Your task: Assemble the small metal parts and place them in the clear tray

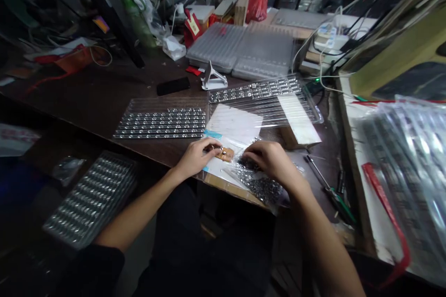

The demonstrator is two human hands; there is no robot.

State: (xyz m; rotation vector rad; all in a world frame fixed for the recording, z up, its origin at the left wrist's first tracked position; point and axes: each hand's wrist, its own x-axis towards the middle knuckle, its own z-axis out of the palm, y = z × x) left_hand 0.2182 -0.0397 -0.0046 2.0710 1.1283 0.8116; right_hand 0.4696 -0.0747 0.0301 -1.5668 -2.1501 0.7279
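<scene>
Gripping the brown block (227, 153) by its left end with the left hand (198, 155), over the white sheet (222, 170); curled at the bag of small metal parts (266, 187) with the right hand (266, 158), cannot tell whether grasping. Apparently picking parts, calling for a fine pinch. Tight against the front edge, boxed in rightward by the screwdriver (324, 180).

- Left hand (197, 155) and right hand (267, 160), both bare, as are the forearms (146, 208) behind them.
- Dark sleeve (91, 267), well behind the left hand.
- Dark clothing (209, 262) below and between the hands.
</scene>
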